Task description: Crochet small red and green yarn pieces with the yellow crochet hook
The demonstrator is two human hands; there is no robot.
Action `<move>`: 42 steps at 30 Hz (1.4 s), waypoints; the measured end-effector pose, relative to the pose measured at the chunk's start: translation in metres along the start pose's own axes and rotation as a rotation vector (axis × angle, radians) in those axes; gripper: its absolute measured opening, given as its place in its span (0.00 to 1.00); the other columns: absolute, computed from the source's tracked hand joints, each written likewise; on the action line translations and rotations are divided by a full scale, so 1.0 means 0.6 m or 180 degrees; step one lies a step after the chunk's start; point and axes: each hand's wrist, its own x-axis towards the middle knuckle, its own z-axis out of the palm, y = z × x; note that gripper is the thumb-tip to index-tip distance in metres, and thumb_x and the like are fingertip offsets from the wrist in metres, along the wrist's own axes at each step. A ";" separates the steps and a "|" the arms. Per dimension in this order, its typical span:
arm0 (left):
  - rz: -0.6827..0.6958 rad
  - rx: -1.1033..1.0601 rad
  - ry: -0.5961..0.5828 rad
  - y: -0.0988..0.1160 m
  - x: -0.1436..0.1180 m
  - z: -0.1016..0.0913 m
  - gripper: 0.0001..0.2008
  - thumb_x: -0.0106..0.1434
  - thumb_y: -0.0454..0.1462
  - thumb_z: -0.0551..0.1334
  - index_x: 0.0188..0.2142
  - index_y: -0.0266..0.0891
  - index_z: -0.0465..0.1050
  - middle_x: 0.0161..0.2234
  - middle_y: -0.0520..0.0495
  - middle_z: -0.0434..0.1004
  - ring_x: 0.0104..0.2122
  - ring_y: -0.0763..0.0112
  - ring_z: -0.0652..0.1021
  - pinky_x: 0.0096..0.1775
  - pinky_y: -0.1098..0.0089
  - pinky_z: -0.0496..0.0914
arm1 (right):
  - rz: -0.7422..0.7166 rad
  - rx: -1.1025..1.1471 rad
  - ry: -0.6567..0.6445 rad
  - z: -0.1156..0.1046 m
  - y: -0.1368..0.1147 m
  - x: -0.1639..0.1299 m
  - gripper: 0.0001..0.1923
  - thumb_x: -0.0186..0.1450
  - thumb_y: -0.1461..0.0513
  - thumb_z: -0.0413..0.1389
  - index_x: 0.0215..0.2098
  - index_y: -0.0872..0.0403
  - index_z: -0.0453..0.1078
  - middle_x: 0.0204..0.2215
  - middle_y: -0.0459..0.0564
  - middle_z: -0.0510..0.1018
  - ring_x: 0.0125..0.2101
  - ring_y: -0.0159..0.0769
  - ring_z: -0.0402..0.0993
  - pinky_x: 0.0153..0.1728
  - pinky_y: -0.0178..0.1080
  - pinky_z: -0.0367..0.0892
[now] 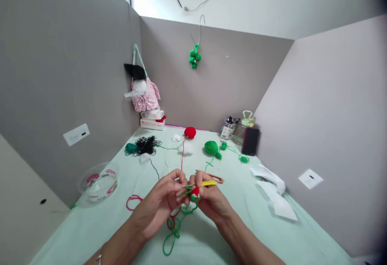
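My two hands meet above the front middle of the table. My right hand (208, 198) is closed round a crochet hook with a yellow handle (209, 183), whose thin metal shaft points left. Just under its fingertips is a small crocheted piece (195, 194) in red, white and green. My left hand (169, 192) is closed in a pinch beside the hook's tip, with green yarn (185, 193) at its fingers. Which fingers carry the piece's weight is partly hidden. Loose loops of red yarn (171, 221) and green yarn (172, 237) hang or lie below the hands.
Farther back lie a red yarn ball (190, 132), a green yarn ball (211, 148) and a black yarn tangle (147, 145). Orange-handled snips (216, 177) lie behind my right hand. A clear plastic bowl (98, 182) stands left, white paper (276, 194) right. Partitions enclose three sides.
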 end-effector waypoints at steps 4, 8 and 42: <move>0.0657 0.1183 0.0447 0.006 0.010 -0.011 0.10 0.56 0.35 0.72 0.34 0.43 0.73 0.28 0.55 0.65 0.30 0.69 0.67 0.35 0.71 0.64 | 0.0043 0.0121 -0.0007 -0.003 0.014 0.004 0.25 0.50 0.55 0.78 0.25 0.52 0.65 0.24 0.39 0.70 0.23 0.26 0.64 0.27 0.30 0.62; 0.0811 0.1304 0.0945 0.004 0.053 -0.039 0.11 0.56 0.31 0.73 0.31 0.44 0.73 0.30 0.54 0.65 0.35 0.67 0.67 0.41 0.71 0.65 | 0.0212 0.0242 0.0009 -0.015 0.025 0.010 0.23 0.52 0.57 0.77 0.26 0.52 0.66 0.24 0.40 0.70 0.22 0.26 0.61 0.24 0.30 0.59; 0.1046 0.3143 0.0470 -0.039 0.108 -0.085 0.06 0.62 0.33 0.68 0.37 0.45 0.77 0.34 0.53 0.81 0.36 0.68 0.82 0.40 0.71 0.77 | 0.0183 -0.1419 0.1847 -0.065 0.003 0.021 0.17 0.58 0.50 0.73 0.28 0.53 0.78 0.19 0.42 0.74 0.22 0.28 0.70 0.28 0.31 0.65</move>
